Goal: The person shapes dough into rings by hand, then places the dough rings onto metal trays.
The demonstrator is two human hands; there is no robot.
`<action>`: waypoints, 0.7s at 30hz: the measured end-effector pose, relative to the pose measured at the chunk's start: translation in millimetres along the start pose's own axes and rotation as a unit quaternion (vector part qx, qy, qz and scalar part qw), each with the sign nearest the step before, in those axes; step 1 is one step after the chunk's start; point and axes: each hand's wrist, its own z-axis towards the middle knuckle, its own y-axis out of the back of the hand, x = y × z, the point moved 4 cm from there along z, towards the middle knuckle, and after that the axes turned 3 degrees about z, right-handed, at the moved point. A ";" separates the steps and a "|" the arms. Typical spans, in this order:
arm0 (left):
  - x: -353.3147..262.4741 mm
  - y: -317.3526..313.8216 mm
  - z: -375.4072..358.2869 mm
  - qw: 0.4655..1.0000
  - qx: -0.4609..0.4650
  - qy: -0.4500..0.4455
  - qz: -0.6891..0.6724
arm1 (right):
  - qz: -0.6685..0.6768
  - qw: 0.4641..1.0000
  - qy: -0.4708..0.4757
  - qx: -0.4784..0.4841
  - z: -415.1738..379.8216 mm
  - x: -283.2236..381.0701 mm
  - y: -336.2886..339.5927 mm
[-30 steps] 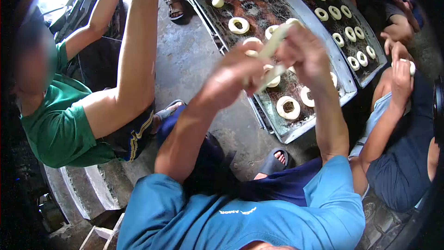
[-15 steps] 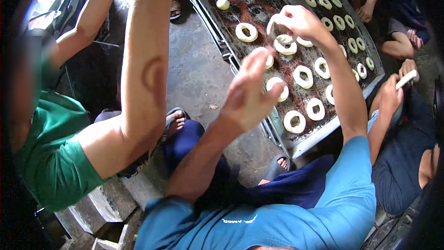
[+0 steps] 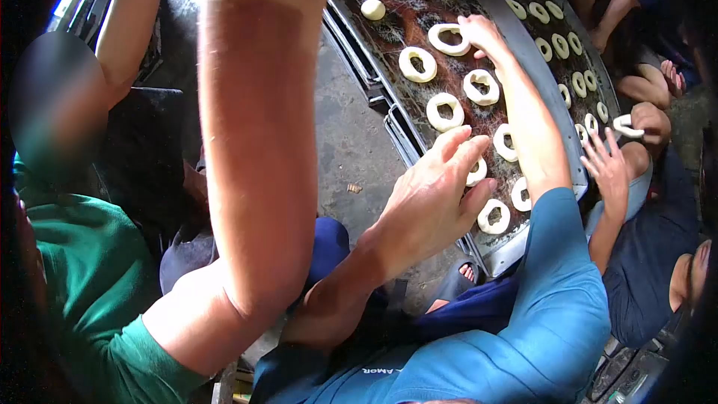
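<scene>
My right hand [image 3: 482,36] is at the upper middle of the tray [image 3: 400,34], its fingers closed on the right edge of a pale dough ring [image 3: 435,46] lying flat there. My left hand [image 3: 437,191] hovers over the tray's lower left part, palm down and fingers apart, with nothing in it. It partly covers a dough ring [image 3: 476,173]. Other rings lie around, among them one [image 3: 417,64] just below the ring at my right hand and one [image 3: 494,217] near the tray's lower edge.
Round dough balls [image 3: 372,10] sit at the tray's upper left. A second tray [image 3: 557,24] with rings adjoins on the right. A co-worker in green [image 3: 97,254] reaches a bare arm [image 3: 258,127] up across the left. At right, another person [image 3: 651,254] handles a dough piece [image 3: 627,126].
My right hand has lowered the ring onto the tray. My left hand has moved right and down. The co-worker's arm looms larger, and the right-hand person has spread one hand.
</scene>
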 end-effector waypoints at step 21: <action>21.3 16.8 12.6 0.967 -0.243 0.056 0.057 | 0.391 0.890 0.174 0.159 -138.5 97.0 -16.9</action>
